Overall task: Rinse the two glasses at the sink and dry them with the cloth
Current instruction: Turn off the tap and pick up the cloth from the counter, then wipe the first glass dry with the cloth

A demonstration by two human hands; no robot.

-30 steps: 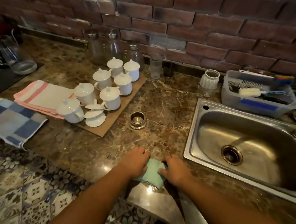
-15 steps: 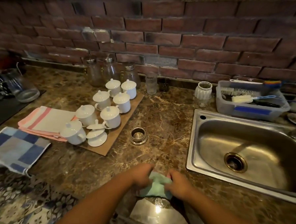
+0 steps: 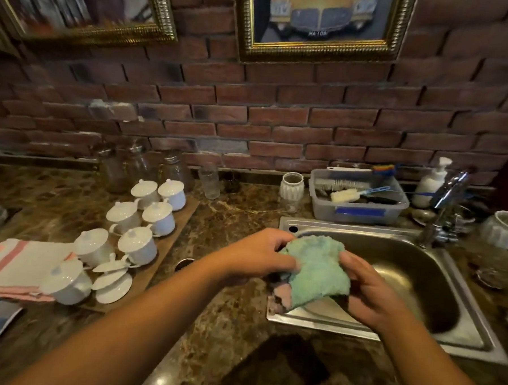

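Over the sink, cloth in both hands

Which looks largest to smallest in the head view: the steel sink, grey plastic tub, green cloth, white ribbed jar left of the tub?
1. steel sink
2. grey plastic tub and green cloth: about alike; the cloth is held nearer the camera, so unranked
3. white ribbed jar

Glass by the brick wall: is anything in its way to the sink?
Nothing stands on the countertop between the glass and the sink. Only the left hand and right hand, holding the green cloth, hover over its left rim.
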